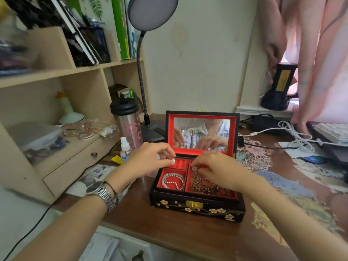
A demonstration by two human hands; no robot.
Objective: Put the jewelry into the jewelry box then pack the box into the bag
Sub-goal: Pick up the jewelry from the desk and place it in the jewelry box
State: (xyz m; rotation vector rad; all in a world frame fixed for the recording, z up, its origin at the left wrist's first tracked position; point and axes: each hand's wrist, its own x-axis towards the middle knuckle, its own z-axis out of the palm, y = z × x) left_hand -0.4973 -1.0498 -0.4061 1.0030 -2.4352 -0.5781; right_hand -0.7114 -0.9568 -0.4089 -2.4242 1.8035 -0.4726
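A black lacquered jewelry box (197,209) with painted blossoms stands open on the desk, its red lid with a mirror upright. A pearl bracelet (173,180) lies in the front left compartment. A gold ornament with dark beads (202,183) fills the right compartment. My left hand (150,159) pinches a small silver ring (173,160) just above the ring rolls at the back left. My right hand (216,169) hovers over the right compartment, its fingertips closed on a small pale piece (194,168). No bag is in view.
A metal bottle (128,123) and a small spray bottle (125,149) stand left of the box. A lamp base (150,129) sits behind. A wooden shelf unit (56,129) is at the left. White cables (293,132) and a keyboard (333,131) lie at the right.
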